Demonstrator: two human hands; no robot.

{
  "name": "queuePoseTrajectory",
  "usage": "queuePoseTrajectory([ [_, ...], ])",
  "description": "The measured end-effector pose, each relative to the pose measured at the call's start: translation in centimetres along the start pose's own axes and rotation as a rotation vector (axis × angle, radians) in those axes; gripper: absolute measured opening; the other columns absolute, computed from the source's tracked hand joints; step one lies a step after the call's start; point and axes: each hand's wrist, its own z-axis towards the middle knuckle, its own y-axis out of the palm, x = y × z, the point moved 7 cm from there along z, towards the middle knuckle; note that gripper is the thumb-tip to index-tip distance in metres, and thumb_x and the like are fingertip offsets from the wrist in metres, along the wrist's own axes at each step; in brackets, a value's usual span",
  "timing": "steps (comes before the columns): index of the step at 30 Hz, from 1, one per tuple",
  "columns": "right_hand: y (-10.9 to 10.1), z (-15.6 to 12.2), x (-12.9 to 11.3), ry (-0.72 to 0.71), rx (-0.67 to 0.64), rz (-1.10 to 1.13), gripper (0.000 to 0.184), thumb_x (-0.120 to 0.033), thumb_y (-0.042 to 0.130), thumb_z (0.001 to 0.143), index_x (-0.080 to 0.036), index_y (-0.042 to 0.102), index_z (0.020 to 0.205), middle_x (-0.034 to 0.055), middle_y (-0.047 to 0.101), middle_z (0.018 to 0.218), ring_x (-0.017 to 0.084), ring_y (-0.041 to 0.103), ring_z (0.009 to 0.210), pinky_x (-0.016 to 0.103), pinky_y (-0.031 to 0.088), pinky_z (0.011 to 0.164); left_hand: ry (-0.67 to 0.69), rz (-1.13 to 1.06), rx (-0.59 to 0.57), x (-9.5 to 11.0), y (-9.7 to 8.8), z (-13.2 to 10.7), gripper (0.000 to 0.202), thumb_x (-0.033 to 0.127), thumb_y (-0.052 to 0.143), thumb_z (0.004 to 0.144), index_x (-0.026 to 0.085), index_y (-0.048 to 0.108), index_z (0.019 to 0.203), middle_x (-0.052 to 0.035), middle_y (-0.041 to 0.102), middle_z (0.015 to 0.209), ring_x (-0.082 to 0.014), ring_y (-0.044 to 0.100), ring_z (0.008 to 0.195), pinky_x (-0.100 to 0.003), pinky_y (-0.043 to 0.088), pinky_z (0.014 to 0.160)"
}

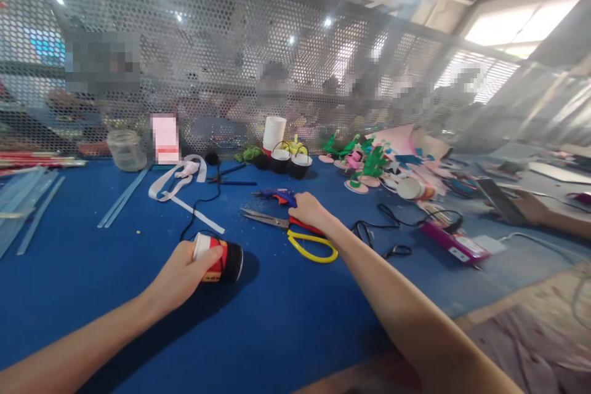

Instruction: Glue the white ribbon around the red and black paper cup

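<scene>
My left hand (187, 271) is wrapped round a small cup covered in black, red and white material (220, 258), held on its side just above the blue table (138, 295). My right hand (309, 209) reaches forward with fingers curled over the handle end of a blue and orange glue gun (277, 196). Just below that hand lie scissors with red and yellow handles (295, 231), blades pointing left.
White ribbon (178, 181), a glass jar (126, 149), clear strips (28, 209), white cups (274, 133), black-and-white finished cups (290, 163), green and pink craft pieces (369, 160), black cables and a pink power strip (455, 245) lie around. Perforated mesh stands behind. Another person's arm (549, 215) is at right.
</scene>
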Motion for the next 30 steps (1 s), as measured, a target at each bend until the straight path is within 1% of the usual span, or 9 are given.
queuePoseTrajectory([
  [5, -0.4, -0.3, -0.2, 0.055, 0.059, 0.2, 0.024, -0.012, 0.054, 0.062, -0.009, 0.052, 0.086, 0.014, 0.059, 0.084, 0.024, 0.055, 0.082, 0.03, 0.04, 0.066, 0.04, 0.072, -0.018, 0.2, -0.3, 0.1, 0.031, 0.04, 0.044, 0.067, 0.016, 0.039, 0.048, 0.0049, 0.031, 0.044, -0.0079, 0.026, 0.044, -0.021, 0.019, 0.042],
  [8, -2.0, -1.3, -1.2, 0.011, 0.079, 0.403, 0.033, -0.016, 0.05, 0.066, -0.012, 0.045, 0.099, 0.0094, 0.058, 0.09, 0.017, 0.056, 0.078, 0.025, 0.042, 0.063, 0.035, 0.069, -0.003, 0.1, -0.8, 0.2, 0.03, 0.04, 0.045, 0.066, 0.015, 0.043, 0.05, 0.0046, 0.034, 0.044, -0.0081, 0.029, 0.043, -0.02, 0.021, 0.041],
  [10, -2.7, -2.2, -2.4, -0.039, 0.016, 0.535, 0.026, -0.021, 0.049, 0.068, -0.013, 0.047, 0.093, 0.007, 0.06, 0.085, 0.013, 0.057, 0.069, 0.022, 0.043, 0.057, 0.024, 0.046, -0.002, -0.1, -1.0, 0.3, 0.03, 0.04, 0.046, 0.065, 0.014, 0.046, 0.051, 0.0043, 0.037, 0.044, -0.0085, 0.032, 0.043, -0.02, 0.022, 0.041],
  [13, -2.9, -3.9, -4.4, -0.086, -0.133, 0.655, 0.015, -0.025, 0.051, 0.067, -0.012, 0.052, 0.073, 0.0038, 0.058, 0.06, 0.01, 0.052, 0.047, 0.021, 0.041, 0.045, -0.016, 0.013, 0.01, -0.3, -1.2, 0.4, 0.029, 0.041, 0.048, 0.064, 0.014, 0.048, 0.053, 0.0041, 0.041, 0.044, -0.0094, 0.037, 0.042, -0.02, 0.024, 0.041],
  [16, -2.7, -6.2, -6.5, -0.167, -0.25, 0.76, 0.014, -0.026, 0.051, 0.067, -0.011, 0.052, 0.07, 0.0011, 0.055, 0.053, 0.007, 0.047, 0.04, 0.019, 0.038, 0.04, -0.051, -0.029, 0.024, -0.3, -1.5, 0.6, 0.028, 0.04, 0.05, 0.063, 0.013, 0.05, 0.055, 0.0028, 0.046, 0.045, -0.0111, 0.042, 0.044, -0.021, 0.027, 0.043],
  [20, -2.2, -9.2, -8.0, -0.239, -0.322, 0.695, 0.015, -0.025, 0.048, 0.07, -0.011, 0.054, 0.073, -0.0022, 0.05, 0.047, 0.006, 0.044, 0.038, 0.016, 0.037, 0.037, -0.125, -0.111, 0.087, -0.5, -2.1, 0.8, 0.025, 0.037, 0.052, 0.061, 0.012, 0.053, 0.057, 0.0018, 0.051, 0.047, -0.013, 0.048, 0.047, -0.021, 0.03, 0.046],
  [24, -1.6, -11.0, -7.9, -0.213, -0.322, 0.57, 0.015, -0.028, 0.05, 0.068, -0.013, 0.054, 0.07, -0.004, 0.047, 0.042, 0.007, 0.044, 0.036, 0.016, 0.037, 0.034, -0.173, -0.227, 0.083, -0.9, -2.0, 1.0, 0.023, 0.034, 0.051, 0.061, 0.011, 0.055, 0.058, 0.001, 0.053, 0.048, -0.0139, 0.05, 0.048, -0.023, 0.033, 0.049],
  [27, -1.5, -11.8, -8.5, -0.293, -0.274, 0.515, 0.013, -0.028, 0.05, 0.069, -0.015, 0.054, 0.067, -0.0055, 0.045, 0.041, 0.006, 0.04, 0.034, 0.017, 0.035, 0.034, -0.167, -0.276, 0.052, -1.1, -1.7, 1.1, 0.022, 0.032, 0.051, 0.062, 0.011, 0.056, 0.059, -0.0002, 0.056, 0.051, -0.014, 0.051, 0.05, -0.023, 0.034, 0.051],
  [30, -2.0, -12.2, -9.2, -0.42, -0.151, 0.432, 0.009, -0.024, 0.051, 0.068, -0.017, 0.054, 0.065, -0.0049, 0.048, 0.047, 0.007, 0.041, 0.039, 0.018, 0.037, 0.039, -0.157, -0.3, 0.022, -1.1, -1.4, 1.1, 0.021, 0.031, 0.051, 0.062, 0.011, 0.058, 0.061, -0.0013, 0.058, 0.054, -0.0147, 0.053, 0.053, -0.024, 0.035, 0.053],
])
